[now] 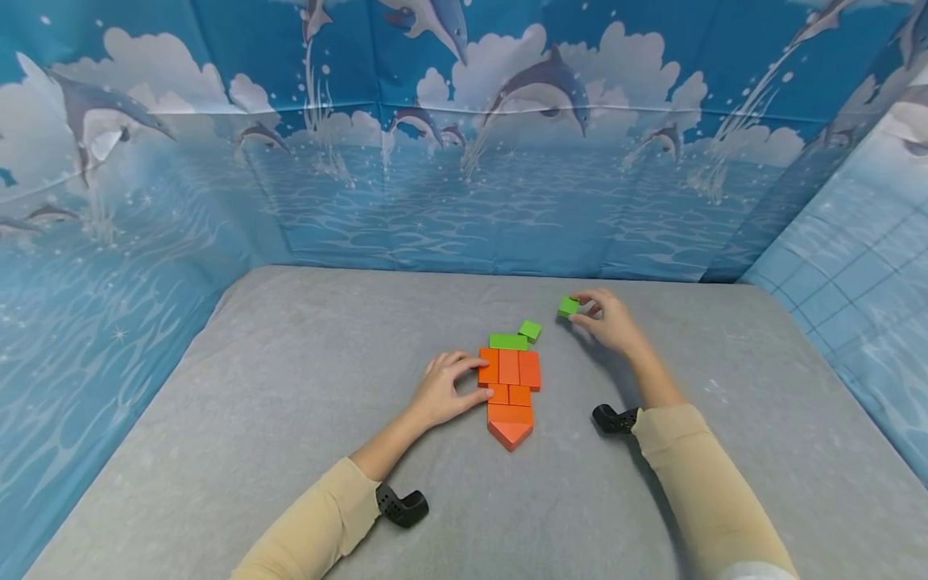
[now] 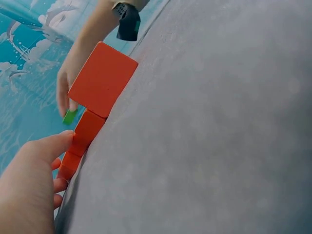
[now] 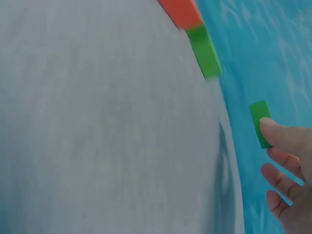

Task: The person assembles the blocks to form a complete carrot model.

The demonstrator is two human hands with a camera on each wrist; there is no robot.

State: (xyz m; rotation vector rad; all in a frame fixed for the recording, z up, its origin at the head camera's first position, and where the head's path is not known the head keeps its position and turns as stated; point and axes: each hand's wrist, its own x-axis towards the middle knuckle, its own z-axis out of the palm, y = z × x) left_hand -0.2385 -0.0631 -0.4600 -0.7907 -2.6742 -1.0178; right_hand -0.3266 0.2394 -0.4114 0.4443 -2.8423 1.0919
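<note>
A flat layout of orange blocks (image 1: pixel 509 367) lies on the grey surface, ending in an orange triangular block (image 1: pixel 511 435) at the near end. Across its far end is a long green block (image 1: pixel 508 341), with a small green block (image 1: pixel 530 330) set at an angle by its right corner. My left hand (image 1: pixel 444 390) rests at the layout's left side, thumb and fingertips touching orange blocks. Between thumb and fingers, my right hand (image 1: pixel 607 324) pinches another small green block (image 1: pixel 569 306) above the surface; the right wrist view also shows this green block (image 3: pixel 260 124) held.
The grey padded surface (image 1: pixel 326 362) extends around the blocks. Blue dolphin-print curtains (image 1: pixel 464 201) stand along its back and sides. A black wrist-worn camera (image 1: pixel 615 419) juts from the right sleeve, another black camera (image 1: pixel 403 506) from the left.
</note>
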